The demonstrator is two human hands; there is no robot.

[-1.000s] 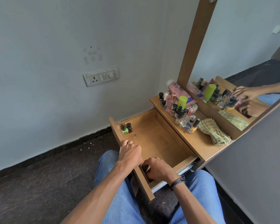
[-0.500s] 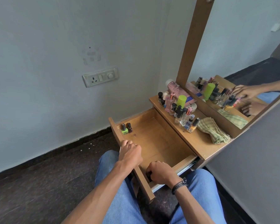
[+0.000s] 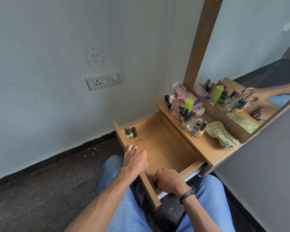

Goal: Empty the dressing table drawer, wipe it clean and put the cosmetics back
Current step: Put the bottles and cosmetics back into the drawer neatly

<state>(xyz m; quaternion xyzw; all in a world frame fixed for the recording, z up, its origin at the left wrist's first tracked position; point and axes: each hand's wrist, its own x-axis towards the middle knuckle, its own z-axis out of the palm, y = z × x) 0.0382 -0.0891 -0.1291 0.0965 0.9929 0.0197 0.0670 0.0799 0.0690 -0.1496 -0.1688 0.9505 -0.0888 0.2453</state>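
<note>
In the drawer point(image 3: 166, 148): I count two polish bottles point(image 3: 129, 135) | left hand point(image 3: 135, 159) grips its front | right hand point(image 3: 170, 182) grips its side.

Pretty clearly a room at home, my dressing corner: small wooden worktop point(image 3: 201, 146) under a wood-framed mirror point(image 3: 251, 47), crowded with nail polish and perfume bottles point(image 3: 184, 114), a switch-and-socket plate point(image 3: 104, 79) on the painted wall point(image 3: 40, 64), dark stone floor point(image 3: 40, 190).
</note>
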